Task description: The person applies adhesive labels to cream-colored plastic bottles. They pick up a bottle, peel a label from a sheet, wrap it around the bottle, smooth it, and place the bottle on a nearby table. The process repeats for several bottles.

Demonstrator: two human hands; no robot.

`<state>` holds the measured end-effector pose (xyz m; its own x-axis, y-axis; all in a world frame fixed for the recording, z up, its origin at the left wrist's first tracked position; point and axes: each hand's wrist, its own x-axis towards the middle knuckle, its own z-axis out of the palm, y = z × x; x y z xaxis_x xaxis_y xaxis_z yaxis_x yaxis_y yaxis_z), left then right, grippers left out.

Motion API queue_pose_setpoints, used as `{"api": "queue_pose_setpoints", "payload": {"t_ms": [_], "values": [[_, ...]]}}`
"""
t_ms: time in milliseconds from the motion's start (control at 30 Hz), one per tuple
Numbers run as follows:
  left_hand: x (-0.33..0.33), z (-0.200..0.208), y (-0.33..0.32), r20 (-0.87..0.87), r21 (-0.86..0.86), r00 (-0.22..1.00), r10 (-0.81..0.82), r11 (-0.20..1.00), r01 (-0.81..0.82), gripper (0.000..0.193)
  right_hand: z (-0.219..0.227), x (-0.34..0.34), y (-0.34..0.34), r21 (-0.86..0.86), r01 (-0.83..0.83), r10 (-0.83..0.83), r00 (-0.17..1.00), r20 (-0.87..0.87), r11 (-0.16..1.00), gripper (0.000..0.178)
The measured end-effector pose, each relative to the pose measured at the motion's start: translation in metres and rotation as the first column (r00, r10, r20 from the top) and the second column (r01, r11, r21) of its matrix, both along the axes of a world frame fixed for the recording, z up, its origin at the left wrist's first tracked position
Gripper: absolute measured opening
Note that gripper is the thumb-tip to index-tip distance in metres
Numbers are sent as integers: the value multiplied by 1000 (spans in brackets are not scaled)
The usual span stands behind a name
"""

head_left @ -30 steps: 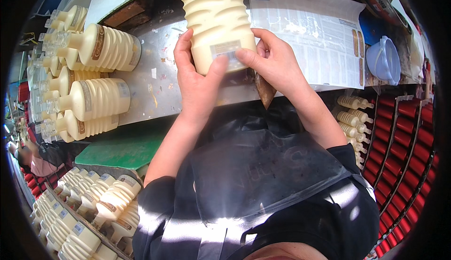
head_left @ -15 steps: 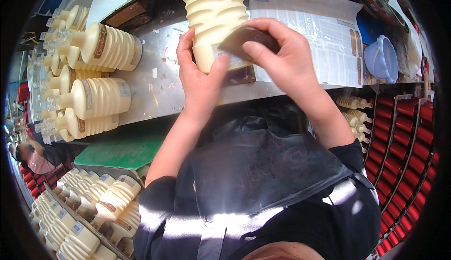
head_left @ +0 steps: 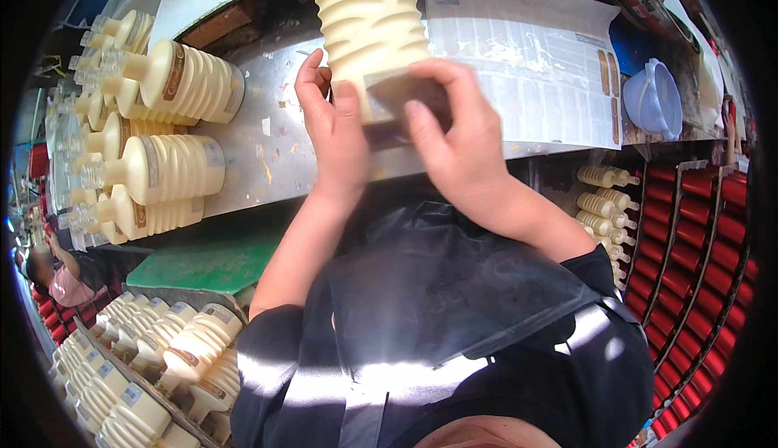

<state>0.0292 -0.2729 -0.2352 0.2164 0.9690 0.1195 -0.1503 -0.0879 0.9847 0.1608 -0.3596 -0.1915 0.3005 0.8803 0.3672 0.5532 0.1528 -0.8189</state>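
A cream bottle [head_left: 373,23] with wavy ridges lies on the metal worktable [head_left: 271,168], its base end toward me. My left hand [head_left: 334,128] grips the left side of the base end, thumb along the front and fingers behind. Between the thumb and fingers of my right hand [head_left: 466,128] is a dark flat scraper [head_left: 409,96], blurred by motion. It presses against the bottle's smooth lower band, where a pale label seems to lie. The far end of the bottle leaves the picture at the top.
Several similar bottles [head_left: 190,83] are stacked at the left of the table. A label sheet [head_left: 527,59] lies on the right, beside a light blue bucket [head_left: 655,101]. Racks of red cylinders [head_left: 701,245] stand lower right; crates of bottles [head_left: 121,399] lower left. Another person [head_left: 69,278] is at far left.
My right hand has moved down and left with the scraper, now flatter across the band. My left thumb has shifted left, more upright. The bottle has hardly moved.
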Motion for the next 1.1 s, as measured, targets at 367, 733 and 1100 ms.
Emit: {"api": "queue_pose_setpoints", "payload": {"t_ms": [367, 733, 1100], "values": [[4, 4, 4, -21, -5, 1000, 3, 1000, -3, 66, -16, 39, 24, 191, 199, -198, 980, -22, 961, 32], [-10, 8, 4, 187, -173, 982, -7, 984, 40, 35, 30, -7, 6, 272, -202, -23, 762, 647, 941, 29], [-15, -1, 0, -214, 130, 976, -32, 990, 61, 65, 18, 5, 8, -61, 155, -140, 970, 199, 986, 26]]}}
